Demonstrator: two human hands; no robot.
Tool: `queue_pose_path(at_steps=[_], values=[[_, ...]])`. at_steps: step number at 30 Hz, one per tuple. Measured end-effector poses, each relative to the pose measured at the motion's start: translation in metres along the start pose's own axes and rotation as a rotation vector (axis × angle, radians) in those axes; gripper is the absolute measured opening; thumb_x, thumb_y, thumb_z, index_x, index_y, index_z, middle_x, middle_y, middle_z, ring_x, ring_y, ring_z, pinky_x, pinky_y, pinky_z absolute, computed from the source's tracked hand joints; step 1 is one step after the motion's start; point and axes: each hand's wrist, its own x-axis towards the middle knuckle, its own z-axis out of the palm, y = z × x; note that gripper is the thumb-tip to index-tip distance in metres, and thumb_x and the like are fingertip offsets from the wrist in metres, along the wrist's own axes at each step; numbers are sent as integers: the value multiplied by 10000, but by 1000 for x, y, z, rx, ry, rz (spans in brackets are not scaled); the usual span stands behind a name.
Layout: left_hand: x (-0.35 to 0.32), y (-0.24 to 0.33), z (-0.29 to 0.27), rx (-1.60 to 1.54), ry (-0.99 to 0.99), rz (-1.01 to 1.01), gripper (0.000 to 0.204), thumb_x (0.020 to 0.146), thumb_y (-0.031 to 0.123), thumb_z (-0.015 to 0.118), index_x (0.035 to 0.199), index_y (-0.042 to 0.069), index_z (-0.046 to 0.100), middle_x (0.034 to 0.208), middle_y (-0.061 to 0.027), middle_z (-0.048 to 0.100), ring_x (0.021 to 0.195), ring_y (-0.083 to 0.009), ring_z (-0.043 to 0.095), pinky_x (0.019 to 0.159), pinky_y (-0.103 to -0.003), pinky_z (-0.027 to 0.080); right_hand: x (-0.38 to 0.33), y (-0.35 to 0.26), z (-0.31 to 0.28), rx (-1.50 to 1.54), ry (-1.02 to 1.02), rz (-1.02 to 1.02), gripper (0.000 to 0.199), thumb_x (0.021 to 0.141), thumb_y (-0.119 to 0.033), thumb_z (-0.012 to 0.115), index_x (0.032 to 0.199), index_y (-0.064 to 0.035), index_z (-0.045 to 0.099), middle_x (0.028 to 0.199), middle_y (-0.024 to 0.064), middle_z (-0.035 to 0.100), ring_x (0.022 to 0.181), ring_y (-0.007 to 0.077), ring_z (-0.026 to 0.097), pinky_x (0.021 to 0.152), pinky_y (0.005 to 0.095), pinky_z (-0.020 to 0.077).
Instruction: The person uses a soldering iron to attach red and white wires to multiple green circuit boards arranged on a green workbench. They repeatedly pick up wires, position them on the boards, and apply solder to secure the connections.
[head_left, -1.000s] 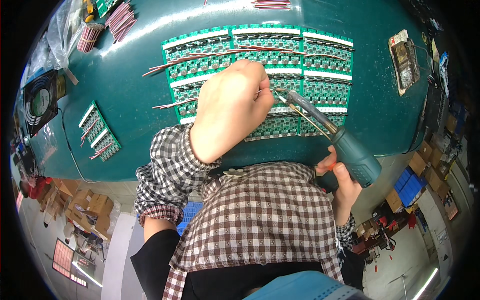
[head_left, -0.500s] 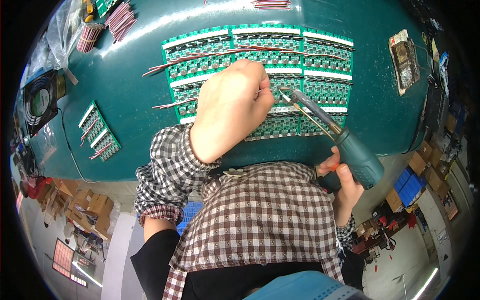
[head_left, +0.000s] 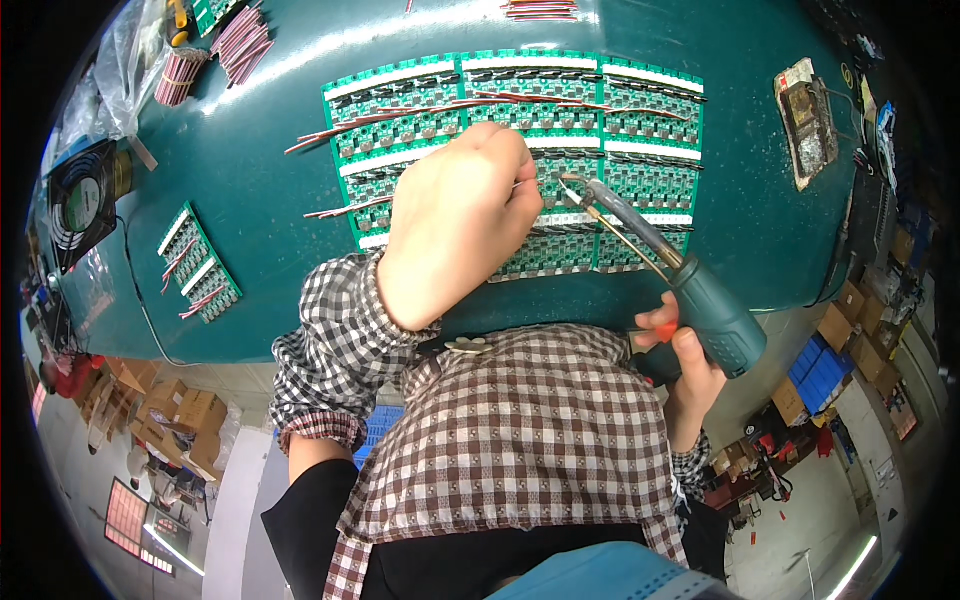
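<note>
Left hand [head_left: 455, 215] bent over the boards, thumb and forefinger pinched on a thin wire [head_left: 518, 184]; the other fingers are curled in. Under that hand and spreading to both sides of it lie the green circuit boards [head_left: 650, 130], set edge to edge on the green table [head_left: 270, 250]. Red-and-white wires [head_left: 420, 110] lie across them, beyond the knuckles. Right hand [head_left: 690, 365], lower and to the right, is wrapped round the handle of a soldering iron [head_left: 715, 310], its tip just right of the left fingertips; contact with a board I cannot tell. Well left of the left hand: a small board [head_left: 200, 265], then a fan [head_left: 82, 200]. Far right, beyond the right hand, a grimy block [head_left: 805, 125].
</note>
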Motion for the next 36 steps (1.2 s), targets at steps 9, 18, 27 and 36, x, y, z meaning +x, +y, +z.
queue_pose_path(at_steps=[9,18,27,36], values=[[-7,4,2,12,42,13,119,693,45,649,735,52,538,719,-100,545,603,-289,579,507,-377,465,1,1,-3,-4,-30,7,420,818,-131,682,1149,97,557,928,200,641,782,271,664,642,357,586],[-6,5,3,192,75,142,148,674,31,666,746,87,550,701,-54,526,585,-234,547,518,-342,425,1,0,-1,-7,-39,5,404,821,-115,664,1144,103,555,886,194,644,770,261,663,638,350,584],[-3,-3,0,150,49,178,159,667,13,663,720,93,536,661,-9,500,611,-195,488,620,-337,315,3,0,-2,-19,-50,-5,404,820,-120,659,1139,105,556,887,197,644,760,260,664,627,345,583],[-5,-5,3,92,68,148,160,670,8,661,714,96,534,646,8,495,593,-166,475,609,-323,290,2,0,-1,-19,-39,10,400,819,-116,655,1138,104,555,873,188,646,761,255,662,632,338,581]])
